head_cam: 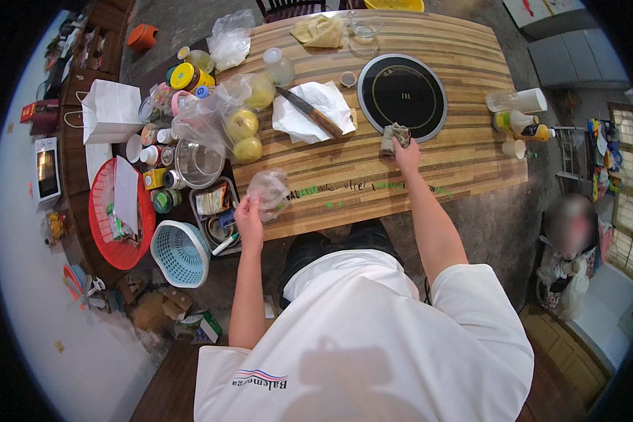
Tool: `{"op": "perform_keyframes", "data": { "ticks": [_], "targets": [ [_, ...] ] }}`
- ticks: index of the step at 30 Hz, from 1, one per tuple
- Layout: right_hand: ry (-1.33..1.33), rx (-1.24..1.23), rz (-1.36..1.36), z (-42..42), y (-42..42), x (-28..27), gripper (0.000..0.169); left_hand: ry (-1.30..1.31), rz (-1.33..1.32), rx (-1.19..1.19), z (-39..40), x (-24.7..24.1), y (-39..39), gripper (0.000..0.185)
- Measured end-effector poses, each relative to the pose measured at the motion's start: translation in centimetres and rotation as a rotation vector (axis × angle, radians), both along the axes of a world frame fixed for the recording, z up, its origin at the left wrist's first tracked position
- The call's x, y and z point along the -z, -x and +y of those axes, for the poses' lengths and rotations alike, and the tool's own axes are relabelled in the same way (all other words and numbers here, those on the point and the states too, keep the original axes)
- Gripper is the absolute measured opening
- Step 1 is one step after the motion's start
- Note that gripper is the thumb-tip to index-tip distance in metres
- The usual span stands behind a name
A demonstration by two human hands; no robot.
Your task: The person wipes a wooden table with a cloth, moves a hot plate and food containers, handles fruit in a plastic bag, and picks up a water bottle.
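Note:
My left hand point(250, 217) grips a crumpled clear plastic bag point(269, 191) over the table's near left edge. In my right hand point(406, 155) is a bunched grey-brown cloth point(393, 138), at the near rim of a round black induction cooktop point(403, 100). Left of the cooktop, a knife point(312, 113) with a wooden handle lies across white paper point(290, 122). Several yellow-green round fruits point(247, 150) sit beyond my left hand, some inside a clear plastic bag point(205, 124).
Jars, a clear plastic tub point(199, 163), a blue basket point(182, 256) and a red basket point(99, 211) crowd the left. A lidded jar point(279, 67), a folded cloth point(319, 31) and a glass dish point(365, 26) stand farther back. Bottles point(522, 125) and cups line the right edge.

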State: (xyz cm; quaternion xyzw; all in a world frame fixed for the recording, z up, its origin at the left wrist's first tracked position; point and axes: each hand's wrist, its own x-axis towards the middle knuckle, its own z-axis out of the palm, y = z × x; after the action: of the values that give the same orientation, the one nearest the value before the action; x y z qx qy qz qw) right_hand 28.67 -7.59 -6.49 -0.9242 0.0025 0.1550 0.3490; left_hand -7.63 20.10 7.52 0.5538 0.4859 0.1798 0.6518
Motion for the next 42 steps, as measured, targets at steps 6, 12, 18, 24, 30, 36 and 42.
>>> {"op": "perform_keyframes", "data": {
  "ticks": [6, 12, 18, 24, 30, 36, 42],
  "targets": [
    [-0.131, 0.064, -0.018, 2.6, 3.6, -1.2, 0.062, 0.027, 0.017, 0.025, 1.6, 1.2, 0.6, 0.026],
    [-0.095, -0.085, 0.004, 7.1, 8.1, -3.1, 0.058, 0.083, 0.032, 0.082, 3.5, 1.4, 0.6, 0.028],
    [-0.167, -0.22, -0.054, 10.4, 12.4, -1.8, 0.051, 0.102, 0.023, 0.195, 4.9, 3.4, 0.7, 0.031],
    [-0.238, -0.274, 0.116, 14.0, 17.2, -3.6, 0.044, 0.076, 0.098, 0.236, 4.1, 2.5, 1.8, 0.039],
    [-0.21, -0.452, 0.077, 12.2, 14.7, -2.3, 0.046, -0.669, 0.269, 0.192, 2.5, -3.6, 0.3, 0.032],
    [-0.278, -0.568, 0.12, 10.7, 11.0, -2.6, 0.044, -0.72, 0.152, 0.395, -3.2, -5.7, -3.8, 0.033],
    [-0.304, -0.524, 0.141, 7.2, 5.5, -3.1, 0.045, -0.562, 0.513, 0.698, -11.9, -0.7, -7.6, 0.067]
  ]
}}
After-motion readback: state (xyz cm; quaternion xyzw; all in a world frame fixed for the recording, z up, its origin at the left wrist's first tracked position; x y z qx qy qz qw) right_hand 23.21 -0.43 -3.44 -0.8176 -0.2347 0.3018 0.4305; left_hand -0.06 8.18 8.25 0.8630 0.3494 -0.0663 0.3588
